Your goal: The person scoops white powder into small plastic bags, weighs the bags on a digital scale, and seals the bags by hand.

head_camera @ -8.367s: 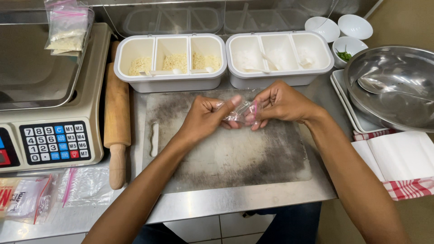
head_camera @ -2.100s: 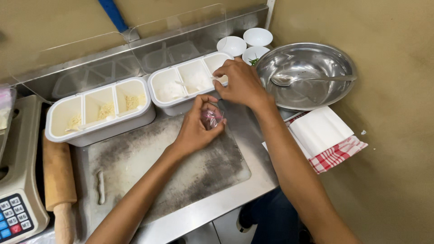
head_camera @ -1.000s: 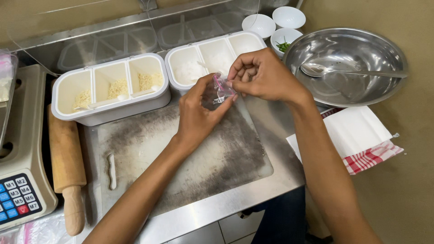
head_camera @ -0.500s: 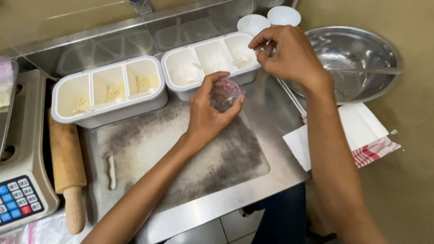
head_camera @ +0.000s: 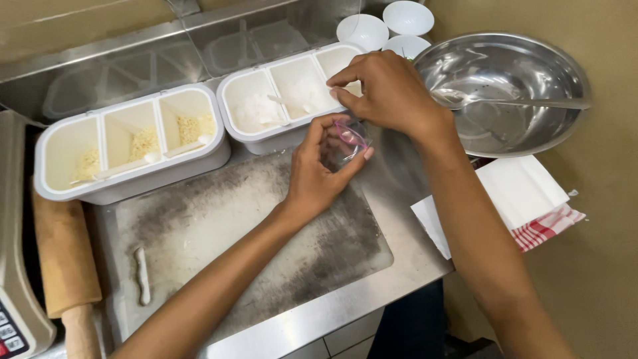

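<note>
Bag (head_camera: 344,141), small clear w/ pink zip, sits cupped in left hand (head_camera: 319,176) above tabletop (head_camera: 399,266), mouth open. Right hand (head_camera: 389,90) pinches at white tray (head_camera: 292,93) compartment, contents unclear. Filling appears underway; sealing remains.

Half a second ago the right hand (head_camera: 389,90) was raised over the small white bowls at the counter's back right corner; now it has dropped to the right end of the right-hand white three-compartment plastic tray (head_camera: 292,100), fingertips at its rim. The left hand (head_camera: 322,169) has kept the small clear plastic bag with a pink seal (head_camera: 345,141) cupped in front of that tray, just below the right hand.
</note>
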